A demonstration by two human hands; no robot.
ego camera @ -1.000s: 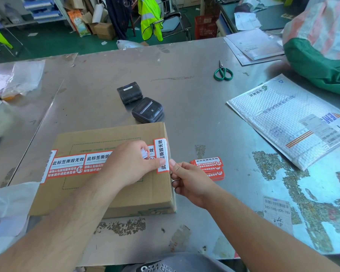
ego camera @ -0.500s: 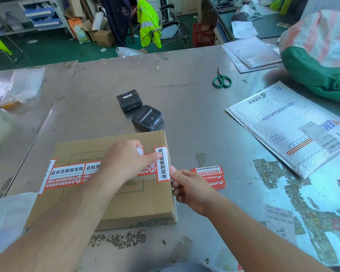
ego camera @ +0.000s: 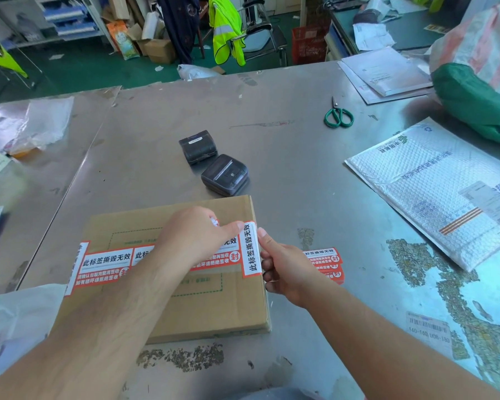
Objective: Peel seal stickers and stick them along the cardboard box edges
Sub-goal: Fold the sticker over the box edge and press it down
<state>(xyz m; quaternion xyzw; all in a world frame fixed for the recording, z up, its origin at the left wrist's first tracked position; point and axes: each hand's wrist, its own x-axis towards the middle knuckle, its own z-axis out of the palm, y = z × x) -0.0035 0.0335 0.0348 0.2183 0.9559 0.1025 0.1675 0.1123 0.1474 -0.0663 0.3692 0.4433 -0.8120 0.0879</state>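
Note:
A flat brown cardboard box (ego camera: 208,310) lies on the metal table in front of me. A row of red-and-white seal stickers (ego camera: 107,264) runs across its top from the left edge to the right edge. My left hand (ego camera: 194,238) lies on that row, thumb pressing near the right end. An upright seal sticker (ego camera: 250,249) sits at the box's right edge. My right hand (ego camera: 286,269) is at the box's right side, thumb against that sticker's outer edge. A small stack of spare stickers (ego camera: 326,261) lies on the table just behind my right hand.
Two black label printers (ego camera: 224,174) sit just beyond the box. Green-handled scissors (ego camera: 338,115) lie further back right. A white bubble mailer (ego camera: 445,192) lies at right, a green-and-striped sack (ego camera: 479,82) behind it. A clear plastic bag (ego camera: 9,321) rests at the box's left.
My right thumb has moved up along the box's right edge beside the upright sticker. My left hand stays pressed on the sticker row. The camera has tilted, shifting the scene lower.

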